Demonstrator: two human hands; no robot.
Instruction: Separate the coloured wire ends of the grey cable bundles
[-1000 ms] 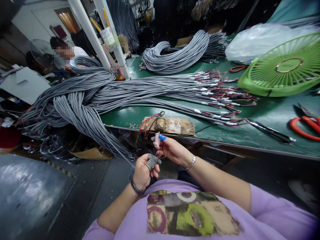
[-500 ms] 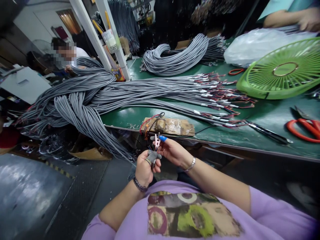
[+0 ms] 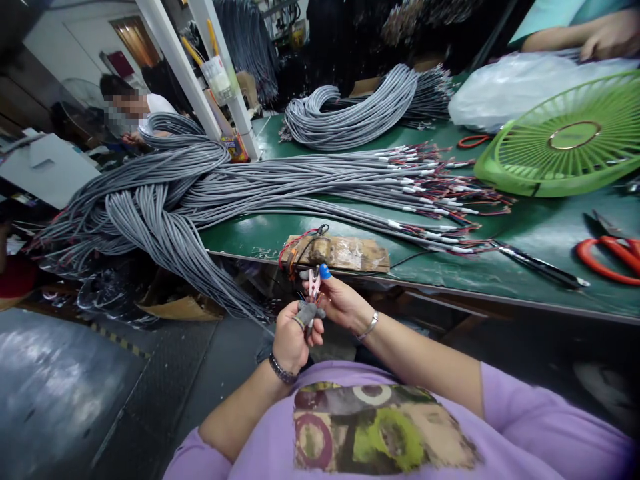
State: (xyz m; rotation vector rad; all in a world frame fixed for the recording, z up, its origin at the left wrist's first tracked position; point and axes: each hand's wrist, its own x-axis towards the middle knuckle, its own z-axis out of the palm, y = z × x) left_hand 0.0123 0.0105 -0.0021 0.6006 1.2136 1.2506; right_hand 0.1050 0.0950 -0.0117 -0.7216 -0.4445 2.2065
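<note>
My left hand (image 3: pixel 294 337), with grey covers on its fingers, closes around the end of a grey cable (image 3: pixel 250 308). Thin coloured wires (image 3: pixel 311 301) fan out above its thumb. Close beside it, my right hand (image 3: pixel 347 303) is closed, with a blue cover on the thumb tip. A small pink clip (image 3: pixel 313 283) shows between that thumb and a grey-covered finger. Whether the clip grips a wire is hidden. Just beyond both hands, a taped wooden block (image 3: pixel 350 253) lies at the bench edge, with red and black leads at its left end.
Grey cables (image 3: pixel 280 177) with stripped, coloured ends stretch across the green bench (image 3: pixel 425 277). Tweezers (image 3: pixel 540 263), red-handled scissors (image 3: pixel 607 257) and a green fan (image 3: pixel 565 137) lie to the right. Behind are a coiled bundle (image 3: pixel 350 120), a plastic bag (image 3: pixel 500 90) and two co-workers.
My right hand has shifted slightly left, its thumb tip now more upright by the clip. My left hand keeps hold of the cable, nearly unmoved.
</note>
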